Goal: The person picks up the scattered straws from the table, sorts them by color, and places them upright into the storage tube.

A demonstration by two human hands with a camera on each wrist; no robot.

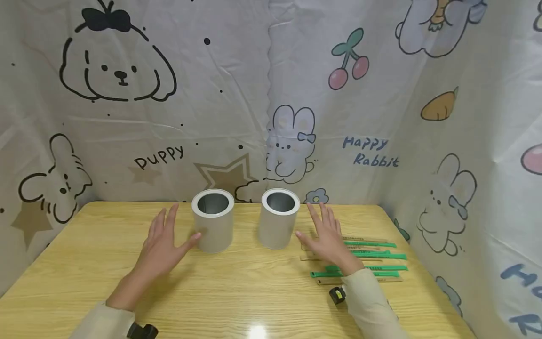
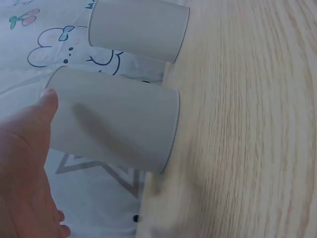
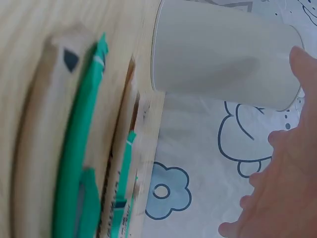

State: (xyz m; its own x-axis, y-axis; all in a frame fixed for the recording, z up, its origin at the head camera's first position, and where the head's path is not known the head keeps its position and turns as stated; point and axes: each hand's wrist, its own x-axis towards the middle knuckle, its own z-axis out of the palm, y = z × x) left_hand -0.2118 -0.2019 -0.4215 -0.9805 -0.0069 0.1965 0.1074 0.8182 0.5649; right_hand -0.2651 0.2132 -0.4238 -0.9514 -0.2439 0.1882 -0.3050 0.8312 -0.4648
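Two light grey cylindrical containers with white rims and dark hollow insides stand upright on the table. My left hand (image 1: 159,245) is spread beside the left container (image 1: 215,233), thumb toward its side; whether it touches cannot be told. To the right of the right container (image 1: 277,228), my right hand (image 1: 327,239) has its fingers extended and its thumb toward the wall of the cylinder. Neither hand grips anything. Below and right of the right hand lie several thin paper-wrapped sticks, some green (image 1: 383,256) and some brown (image 1: 372,279), partly hidden by the hand and forearm.
The wooden table (image 1: 237,292) ends at a white printed cloth (image 1: 237,108) hanging behind it and along both sides. Both containers stand near the table's back edge, with a gap between them. A black wrist device (image 1: 337,295) sits at the right sleeve.
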